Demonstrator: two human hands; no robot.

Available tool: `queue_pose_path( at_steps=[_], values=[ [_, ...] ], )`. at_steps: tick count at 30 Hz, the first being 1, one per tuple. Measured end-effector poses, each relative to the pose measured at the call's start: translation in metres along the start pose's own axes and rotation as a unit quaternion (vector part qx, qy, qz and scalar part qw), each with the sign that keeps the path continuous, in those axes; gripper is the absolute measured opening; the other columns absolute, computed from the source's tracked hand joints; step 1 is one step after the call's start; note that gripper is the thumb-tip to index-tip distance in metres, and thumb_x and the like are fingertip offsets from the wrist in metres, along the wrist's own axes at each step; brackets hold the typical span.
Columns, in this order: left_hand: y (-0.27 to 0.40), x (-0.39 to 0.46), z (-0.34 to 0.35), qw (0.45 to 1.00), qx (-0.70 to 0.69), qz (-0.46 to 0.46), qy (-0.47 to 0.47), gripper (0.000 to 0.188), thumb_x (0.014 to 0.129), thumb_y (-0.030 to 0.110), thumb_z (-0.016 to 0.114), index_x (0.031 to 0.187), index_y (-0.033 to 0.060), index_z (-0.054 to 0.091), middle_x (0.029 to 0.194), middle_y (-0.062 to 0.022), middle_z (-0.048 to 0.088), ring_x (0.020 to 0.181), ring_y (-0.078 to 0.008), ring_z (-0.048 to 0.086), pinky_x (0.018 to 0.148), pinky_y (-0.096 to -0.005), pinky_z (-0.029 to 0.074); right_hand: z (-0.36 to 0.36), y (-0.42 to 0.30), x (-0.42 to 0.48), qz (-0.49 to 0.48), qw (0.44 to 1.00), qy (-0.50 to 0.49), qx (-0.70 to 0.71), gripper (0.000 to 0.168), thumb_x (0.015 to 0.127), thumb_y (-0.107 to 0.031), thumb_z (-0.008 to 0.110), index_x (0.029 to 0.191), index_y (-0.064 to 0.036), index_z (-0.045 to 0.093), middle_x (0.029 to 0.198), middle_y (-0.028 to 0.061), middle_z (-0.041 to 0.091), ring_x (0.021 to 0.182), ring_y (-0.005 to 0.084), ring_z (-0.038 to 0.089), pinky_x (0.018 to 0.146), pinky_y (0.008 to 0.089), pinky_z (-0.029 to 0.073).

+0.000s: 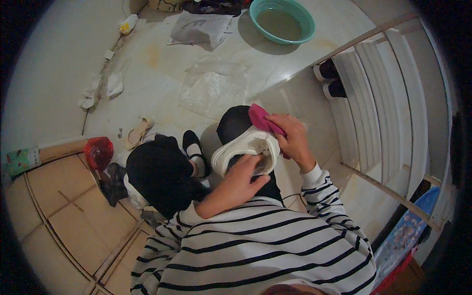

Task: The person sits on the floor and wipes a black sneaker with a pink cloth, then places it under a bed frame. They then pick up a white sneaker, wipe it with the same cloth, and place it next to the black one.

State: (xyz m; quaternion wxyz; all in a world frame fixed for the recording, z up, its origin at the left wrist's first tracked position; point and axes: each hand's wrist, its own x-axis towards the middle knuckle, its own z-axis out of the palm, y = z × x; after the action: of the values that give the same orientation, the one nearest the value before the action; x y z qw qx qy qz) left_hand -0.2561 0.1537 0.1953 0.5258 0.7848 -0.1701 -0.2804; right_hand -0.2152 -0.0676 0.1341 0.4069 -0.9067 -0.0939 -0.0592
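Observation:
A white shoe [230, 147] rests over my right knee, with its opening towards me. My left hand [236, 188] reaches into that opening and grips the shoe; its fingertips are partly hidden inside. Dark spots show on the pale inner lining. Bunched in my right hand [294, 138] is a pink cloth [261, 117], which lies against the shoe's far right side. How much of the cloth touches the shoe cannot be made out under my fingers.
A green basin [309, 29] of murky water stands on the floor ahead, beside a plastic bag [199, 29]. Clear plastic film [214, 88] lies nearer. At right is a white shoe rack [372, 107] with dark shoes [333, 88]. A beige shoe [138, 134] and a red bag [99, 153] lie left.

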Motion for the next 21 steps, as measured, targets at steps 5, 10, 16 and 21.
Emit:
queue_pose_path(
  at_steps=[5,10,16,21],
  values=[
    [-0.023,-0.02,-0.011,0.741,-0.635,-0.214,0.034,0.034,0.099,0.022,0.054,0.125,0.0006,0.051,0.133,-0.0161,0.052,0.127,-0.0264,0.049,0.111,-0.0399,0.036,-0.006,-0.02,-0.01,-0.007,1.0,0.007,-0.029,0.04,0.074,-0.005,0.065,0.114,-0.013,0.067,0.109,0.01,0.069,0.102,0.0312,0.064,0.089,0.0422,0.048],
    [-0.023,0.006,0.016,0.631,-0.715,-0.256,0.157,0.035,0.1,0.027,0.054,0.126,0.004,0.05,0.122,-0.0088,0.055,0.115,-0.0232,0.054,0.104,-0.0401,0.042,-0.005,-0.03,-0.017,-0.067,0.997,-0.017,-0.018,0.044,0.073,-0.003,0.065,0.116,-0.014,0.067,0.111,0.007,0.069,0.105,0.0283,0.064,0.092,0.0412,0.048],
    [-0.034,0.012,0.041,0.709,-0.647,-0.226,0.163,0.032,0.101,0.024,0.053,0.118,-0.0027,0.054,0.116,-0.0119,0.06,0.108,-0.0223,0.059,0.096,-0.039,0.049,-0.023,0.004,-0.006,0.015,0.998,-0.057,0.033,0.044,0.074,-0.002,0.064,0.117,-0.011,0.066,0.111,0.0121,0.068,0.106,0.0329,0.063,0.091,0.0399,0.049],
    [-0.033,0.011,0.043,0.821,-0.453,-0.304,0.167,0.022,0.099,0.01,0.048,0.117,-0.0002,0.053,0.115,-0.0111,0.059,0.107,-0.0214,0.058,0.095,-0.0365,0.047,-0.003,-0.054,-0.002,-0.017,0.966,-0.214,0.146,0.037,0.078,-0.006,0.063,0.115,-0.009,0.065,0.117,0.0139,0.065,0.107,0.0356,0.062,0.093,0.0413,0.049]
  ],
)
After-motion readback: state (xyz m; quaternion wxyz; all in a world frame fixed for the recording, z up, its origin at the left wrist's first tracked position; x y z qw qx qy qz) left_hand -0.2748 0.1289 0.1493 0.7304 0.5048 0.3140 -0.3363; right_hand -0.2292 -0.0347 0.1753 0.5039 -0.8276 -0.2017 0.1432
